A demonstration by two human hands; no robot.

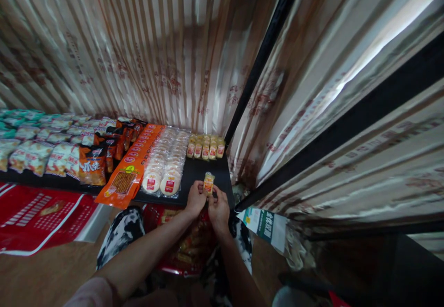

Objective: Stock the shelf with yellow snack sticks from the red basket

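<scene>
Both of my hands hold one small yellow snack packet upright over the front edge of a black shelf. My left hand pinches its left side and my right hand its right side. A row of similar yellow packets stands at the back of the shelf, against the curtain. Below my hands sits a red bag or basket with more packets inside.
Round white cracker packs lie left of my hands, then orange packs and several bagged snacks further left. A striped curtain hangs behind. Red sheets lie on the wooden floor, and a green and white leaflet at right.
</scene>
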